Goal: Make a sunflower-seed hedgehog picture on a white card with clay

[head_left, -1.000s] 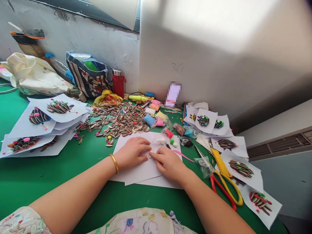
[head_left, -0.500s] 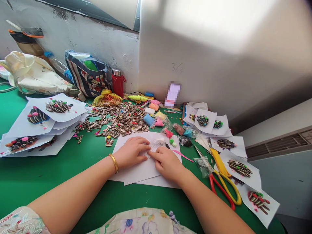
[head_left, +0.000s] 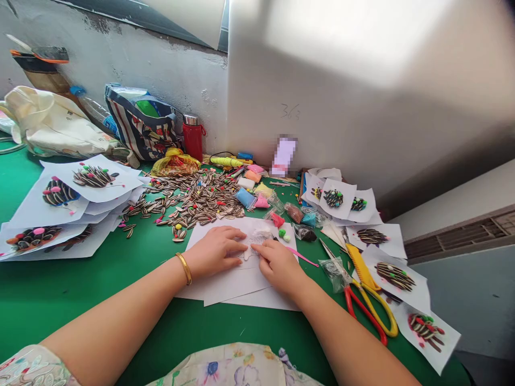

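Observation:
White sheets of paper lie stacked on the green table. My left hand rests on the top sheet with its fingers apart and nothing in them. My right hand is just to its right, index finger stretched onto the paper. Between the fingertips is a small whitish piece, pressed flat on the sheet. Behind it lies a clear plastic wrapper with something white. Green balls and a pink tool are right of the wrapper.
Striped sunflower seeds are heaped behind the paper, beside bags of coloured clay. Scissors and a yellow cutter lie at right. Seed-hedgehog sheets are piled left, others right. A red flask stands behind.
My right hand has shifted slightly right, away from my left fingertips, so more of the whitish piece between them shows. My left hand stays nearly in place.

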`<action>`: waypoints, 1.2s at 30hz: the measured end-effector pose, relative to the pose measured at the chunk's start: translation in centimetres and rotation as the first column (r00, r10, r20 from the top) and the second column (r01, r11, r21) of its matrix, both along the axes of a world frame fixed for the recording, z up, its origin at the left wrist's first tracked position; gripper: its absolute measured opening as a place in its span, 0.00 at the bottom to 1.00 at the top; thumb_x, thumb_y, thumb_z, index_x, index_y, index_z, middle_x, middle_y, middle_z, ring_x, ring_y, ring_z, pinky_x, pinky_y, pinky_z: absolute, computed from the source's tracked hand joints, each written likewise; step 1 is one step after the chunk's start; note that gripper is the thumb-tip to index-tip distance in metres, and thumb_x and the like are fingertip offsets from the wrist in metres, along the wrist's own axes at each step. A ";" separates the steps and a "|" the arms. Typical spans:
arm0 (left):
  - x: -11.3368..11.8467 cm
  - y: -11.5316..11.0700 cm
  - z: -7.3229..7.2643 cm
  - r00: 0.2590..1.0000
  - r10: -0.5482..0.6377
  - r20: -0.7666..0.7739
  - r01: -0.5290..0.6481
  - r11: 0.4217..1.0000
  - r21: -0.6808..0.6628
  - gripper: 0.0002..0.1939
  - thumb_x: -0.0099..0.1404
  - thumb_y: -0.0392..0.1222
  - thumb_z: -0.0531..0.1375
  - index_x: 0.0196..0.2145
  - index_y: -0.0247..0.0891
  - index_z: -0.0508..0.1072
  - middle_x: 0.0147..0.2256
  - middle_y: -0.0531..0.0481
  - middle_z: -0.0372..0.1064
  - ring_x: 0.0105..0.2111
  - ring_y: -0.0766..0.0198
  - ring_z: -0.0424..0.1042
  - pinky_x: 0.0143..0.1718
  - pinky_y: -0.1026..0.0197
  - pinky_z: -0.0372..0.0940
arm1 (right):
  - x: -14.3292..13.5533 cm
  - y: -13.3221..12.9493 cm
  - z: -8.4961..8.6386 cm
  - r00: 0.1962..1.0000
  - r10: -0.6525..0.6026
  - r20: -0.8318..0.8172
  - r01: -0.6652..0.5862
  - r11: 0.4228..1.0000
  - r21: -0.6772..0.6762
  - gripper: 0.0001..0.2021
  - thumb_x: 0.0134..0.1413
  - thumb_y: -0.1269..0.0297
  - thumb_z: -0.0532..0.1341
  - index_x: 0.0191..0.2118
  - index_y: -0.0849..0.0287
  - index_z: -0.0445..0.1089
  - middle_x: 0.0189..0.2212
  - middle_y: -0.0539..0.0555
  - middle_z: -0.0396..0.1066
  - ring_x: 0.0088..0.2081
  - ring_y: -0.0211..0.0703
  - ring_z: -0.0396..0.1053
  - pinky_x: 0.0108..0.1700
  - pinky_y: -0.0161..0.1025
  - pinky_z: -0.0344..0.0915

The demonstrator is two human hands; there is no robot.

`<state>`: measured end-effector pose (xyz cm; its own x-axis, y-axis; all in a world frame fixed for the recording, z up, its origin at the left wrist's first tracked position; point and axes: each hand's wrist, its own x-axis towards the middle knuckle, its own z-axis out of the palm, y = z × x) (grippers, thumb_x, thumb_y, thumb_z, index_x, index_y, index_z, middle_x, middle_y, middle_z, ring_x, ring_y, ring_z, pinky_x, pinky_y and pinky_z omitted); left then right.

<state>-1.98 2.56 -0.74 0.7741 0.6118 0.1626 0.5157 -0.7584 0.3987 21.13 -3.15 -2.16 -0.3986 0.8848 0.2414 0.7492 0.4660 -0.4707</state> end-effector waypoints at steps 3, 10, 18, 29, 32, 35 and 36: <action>0.0 0.0 0.0 1.000 -0.007 -0.007 0.007 1.000 0.012 0.17 0.63 0.47 0.65 0.50 0.49 0.77 0.57 0.48 0.69 0.57 0.50 0.66 0.60 0.46 0.59 | -0.1 0.0 0.0 0.999 0.005 0.037 -0.005 1.000 0.000 0.21 0.54 0.78 0.55 0.52 0.58 0.74 0.36 0.57 0.71 0.39 0.46 0.68 0.42 0.43 0.67; -0.2 0.4 0.1 0.998 -0.051 0.022 0.051 0.999 0.004 0.16 0.63 0.44 0.64 0.49 0.46 0.78 0.56 0.45 0.71 0.56 0.51 0.69 0.60 0.47 0.61 | -0.3 -0.1 0.0 0.996 0.030 0.079 -0.031 0.999 0.009 0.21 0.54 0.77 0.56 0.52 0.57 0.74 0.36 0.57 0.71 0.38 0.46 0.67 0.40 0.42 0.66; -0.2 0.4 -0.1 0.998 -0.047 0.031 0.046 0.999 0.015 0.15 0.61 0.43 0.66 0.47 0.47 0.79 0.56 0.47 0.71 0.56 0.51 0.68 0.59 0.47 0.61 | 0.4 -0.2 0.7 0.993 0.117 0.011 -0.117 0.993 0.014 0.20 0.53 0.78 0.57 0.49 0.55 0.76 0.35 0.55 0.70 0.37 0.44 0.67 0.41 0.41 0.66; 0.2 0.1 0.0 0.999 0.030 0.038 -0.030 1.000 -0.010 0.13 0.58 0.45 0.68 0.42 0.43 0.78 0.54 0.48 0.72 0.54 0.52 0.69 0.58 0.48 0.61 | 0.3 -0.5 1.1 0.976 0.193 0.106 -0.194 0.981 0.005 0.20 0.55 0.76 0.57 0.52 0.55 0.73 0.36 0.55 0.70 0.39 0.44 0.66 0.42 0.42 0.64; 0.4 -0.1 0.2 0.998 0.049 0.034 -0.048 0.998 -0.030 0.13 0.57 0.45 0.69 0.40 0.42 0.77 0.53 0.48 0.72 0.54 0.53 0.69 0.58 0.49 0.61 | 0.7 -0.4 1.6 0.976 0.202 0.079 -0.203 0.979 0.008 0.19 0.54 0.77 0.57 0.49 0.55 0.75 0.36 0.55 0.69 0.38 0.44 0.66 0.41 0.41 0.64; 0.5 -0.1 0.3 0.998 0.060 0.030 -0.059 0.997 -0.043 0.12 0.56 0.45 0.69 0.38 0.42 0.76 0.53 0.48 0.72 0.55 0.52 0.68 0.57 0.49 0.61 | 1.0 -0.3 2.2 0.972 0.220 0.075 -0.220 0.975 -0.013 0.16 0.54 0.77 0.59 0.45 0.54 0.77 0.35 0.54 0.69 0.38 0.43 0.65 0.41 0.41 0.63; 0.5 -0.1 0.3 0.998 0.062 0.029 -0.061 0.997 -0.045 0.12 0.56 0.45 0.69 0.38 0.42 0.76 0.53 0.48 0.72 0.55 0.52 0.68 0.57 0.49 0.61 | 1.0 -0.3 2.2 0.973 0.220 0.073 -0.219 0.975 -0.026 0.15 0.54 0.76 0.59 0.43 0.54 0.77 0.34 0.54 0.69 0.38 0.43 0.65 0.41 0.40 0.63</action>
